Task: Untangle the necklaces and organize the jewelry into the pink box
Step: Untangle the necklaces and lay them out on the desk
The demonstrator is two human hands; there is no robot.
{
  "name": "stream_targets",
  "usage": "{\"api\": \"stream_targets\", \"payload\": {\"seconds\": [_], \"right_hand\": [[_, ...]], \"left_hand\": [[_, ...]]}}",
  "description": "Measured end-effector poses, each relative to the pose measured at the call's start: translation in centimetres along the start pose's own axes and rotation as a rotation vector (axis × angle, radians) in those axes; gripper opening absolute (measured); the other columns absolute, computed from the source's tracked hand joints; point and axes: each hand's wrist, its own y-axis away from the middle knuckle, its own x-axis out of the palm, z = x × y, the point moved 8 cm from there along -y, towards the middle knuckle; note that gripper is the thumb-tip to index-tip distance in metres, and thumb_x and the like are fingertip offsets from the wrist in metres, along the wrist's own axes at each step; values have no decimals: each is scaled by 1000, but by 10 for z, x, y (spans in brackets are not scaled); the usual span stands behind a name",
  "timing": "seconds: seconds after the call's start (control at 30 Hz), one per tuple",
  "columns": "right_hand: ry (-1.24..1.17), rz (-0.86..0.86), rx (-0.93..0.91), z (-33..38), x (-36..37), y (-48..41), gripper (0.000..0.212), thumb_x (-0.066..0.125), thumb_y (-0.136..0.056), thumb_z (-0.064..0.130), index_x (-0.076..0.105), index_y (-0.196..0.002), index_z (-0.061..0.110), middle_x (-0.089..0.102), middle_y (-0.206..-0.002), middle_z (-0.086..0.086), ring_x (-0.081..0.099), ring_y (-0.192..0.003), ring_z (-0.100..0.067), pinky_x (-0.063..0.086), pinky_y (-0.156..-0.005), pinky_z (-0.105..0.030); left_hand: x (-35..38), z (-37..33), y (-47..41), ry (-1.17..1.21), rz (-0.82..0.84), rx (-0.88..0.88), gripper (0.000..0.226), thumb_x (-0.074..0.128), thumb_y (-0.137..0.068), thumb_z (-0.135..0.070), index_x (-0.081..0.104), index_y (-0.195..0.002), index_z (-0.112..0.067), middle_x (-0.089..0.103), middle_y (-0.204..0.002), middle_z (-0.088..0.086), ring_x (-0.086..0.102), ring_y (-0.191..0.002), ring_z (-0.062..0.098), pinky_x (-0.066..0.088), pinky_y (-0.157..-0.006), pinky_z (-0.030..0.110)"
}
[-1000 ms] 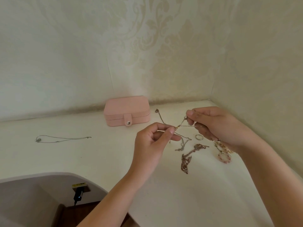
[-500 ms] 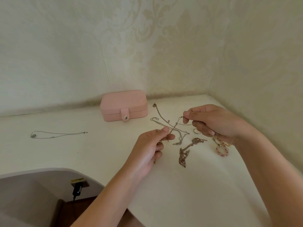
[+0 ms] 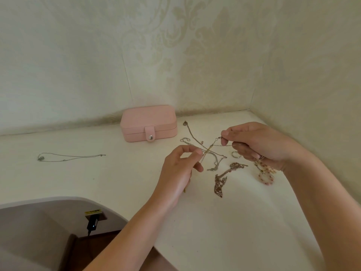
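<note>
The left hand (image 3: 176,173) pinches a thin strand of the tangled necklaces (image 3: 208,150) between thumb and forefinger, its other fingers curled loosely beneath; a short gold end shows below the palm; the right hand (image 3: 257,143) pinches the clasp end of the same strand between thumb and forefinger, its remaining fingers curled under, and a 2nd strand runs into them; the strand is stretched taut between the 2 hands, raised slightly off the white table (image 3: 97,182), while the other loops of the tangle lie on the surface beneath, reaching towards the back wall (image 3: 175,55); the pink box (image 3: 148,122) sits against that wall, just left of the tangle, its lid down and its snap tab fastened; a darker chain (image 3: 220,182) lies heaped near the tangle on the near side; a ring (image 3: 236,154) lies just beside the right fingers; a beaded bracelet (image 3: 265,178) lies partly under the right wrist; 1 silver necklace (image 3: 70,157) lies stretched out well apart to the left; a black plug (image 3: 92,224) shows below the table's curved edge
</note>
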Motion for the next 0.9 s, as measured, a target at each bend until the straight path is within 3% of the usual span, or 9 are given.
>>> {"api": "stream_targets", "payload": {"seconds": [0.1, 0.3, 0.5, 0.7, 0.8, 0.9], "right_hand": [[-2, 1, -1, 0, -1, 1, 30, 50, -95, 27, 62, -77, 8, 30, -34, 2, 22, -35, -9, 23, -38, -18], [2, 6, -1, 0, -1, 0, 30, 49, -96, 27, 62, -77, 7, 30, -34, 3, 22, -34, -8, 23, -37, -17], [0, 15, -8, -1, -1, 0, 29, 52, -94, 27, 65, -79, 7, 30, -34, 2, 22, -35, -8, 24, -37, -17], [-11, 9, -21, 0, -3, -1, 27, 56, -90, 29, 71, -85, 6, 30, -35, 2, 22, -35, -8, 23, -38, -16], [19, -14, -36, 1, -6, 0, 26, 56, -90, 29, 74, -87, 10, 32, -36, 0, 24, -36, -8, 27, -45, -19], [28, -28, -48, 0, -8, -1, 24, 56, -91, 25, 73, -87, 8, 40, -39, -1, 28, -39, -9, 33, -63, -30]], "left_hand": [[1, -3, 1, -3, 13, 36, 13, 66, -85, -32, 65, -78, -21, 48, -52, -5, 23, -45, 12, 18, -45, 25], [0, -7, 2, 21, 4, 81, 12, 70, -81, -31, 71, -74, -20, 32, -50, -4, 19, -50, 15, 12, -49, 30], [1, -9, 4, 35, 45, 64, 22, 61, -89, -30, 75, -79, -17, 35, -46, -7, 22, -43, 9, 17, -43, 19], [6, -9, 4, 66, 76, 38, 10, 69, -83, -20, 74, -79, -12, 46, -52, -5, 32, -46, 7, 22, -44, 17], [6, -11, 5, 50, 72, 66, 9, 73, -79, -20, 75, -81, -11, 49, -50, -6, 34, -45, 6, 24, -45, 17], [5, -14, 5, 22, 52, 84, 6, 74, -78, -20, 75, -80, -14, 51, -48, -6, 40, -44, 4, 27, -44, 16]]}}
